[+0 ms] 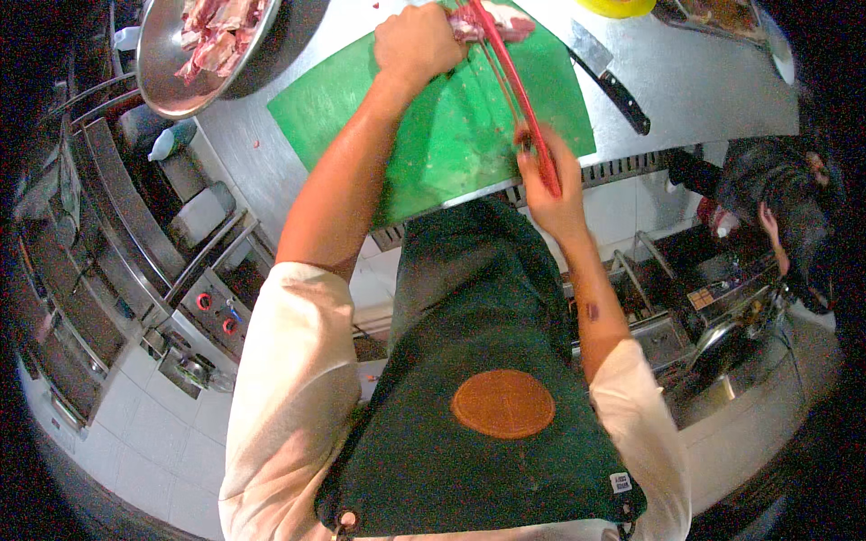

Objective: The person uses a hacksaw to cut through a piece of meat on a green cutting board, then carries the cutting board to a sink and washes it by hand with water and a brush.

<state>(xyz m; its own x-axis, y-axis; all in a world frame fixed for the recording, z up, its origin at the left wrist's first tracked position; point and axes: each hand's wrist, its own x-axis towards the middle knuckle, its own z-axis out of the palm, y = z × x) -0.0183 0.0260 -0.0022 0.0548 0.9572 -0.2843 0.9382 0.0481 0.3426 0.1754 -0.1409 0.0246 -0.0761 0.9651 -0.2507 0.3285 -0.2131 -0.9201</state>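
The left hand (419, 43), fingers curled, seems to pin the raw meat (518, 28) on the green cutting board's (338, 113) far part, so long, level strokes suit the right hand (561, 187) gripping the red-framed saw (515, 76).

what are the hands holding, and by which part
The right hand grips the red-framed saw by its near end; the left hand holds down the meat at its left end, fingertips hidden.

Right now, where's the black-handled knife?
In the head view's upper right, the black-handled knife lies on the steel table, beside the right edge of the green cutting board, beyond and rightward of the right hand.
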